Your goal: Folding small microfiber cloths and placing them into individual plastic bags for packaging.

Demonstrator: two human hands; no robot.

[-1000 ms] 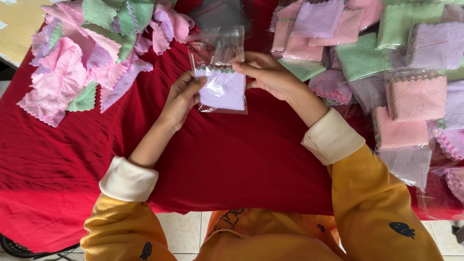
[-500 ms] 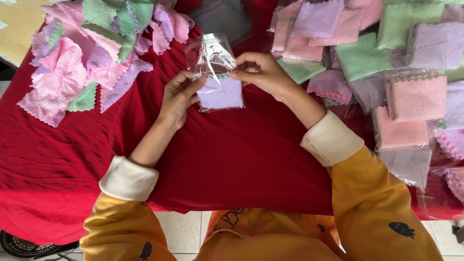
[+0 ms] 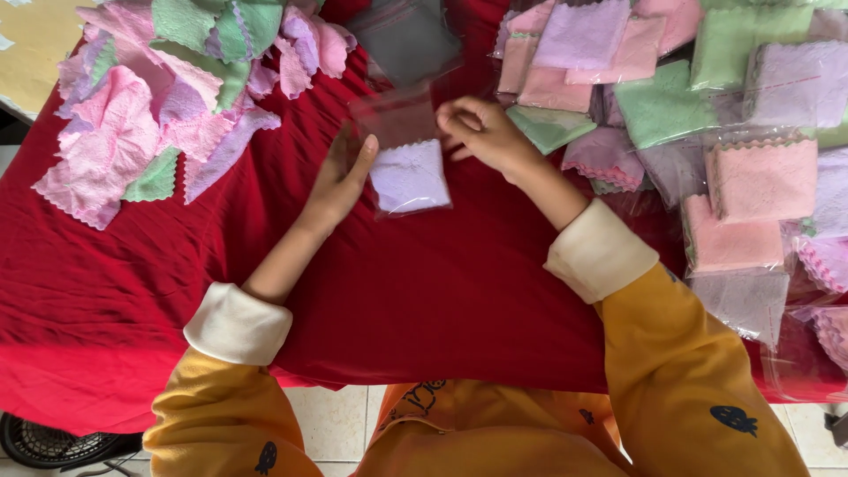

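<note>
A clear plastic bag (image 3: 402,150) with a folded lilac cloth (image 3: 409,177) inside lies on the red tablecloth (image 3: 424,291). My left hand (image 3: 340,181) holds the bag's left edge, fingers flat along it. My right hand (image 3: 481,132) pinches the bag's upper right edge near its open flap. Both arms wear yellow sleeves with cream cuffs.
A heap of loose pink, green and lilac cloths (image 3: 168,97) lies at the far left. Bagged folded cloths (image 3: 724,150) cover the right side. A stack of empty clear bags (image 3: 402,35) sits at the far middle. A black fan (image 3: 53,442) stands on the floor.
The bag has gone from being lifted and tilted to lying flatter on the cloth, its flap straightened upward. Both hands moved slightly down with it.
</note>
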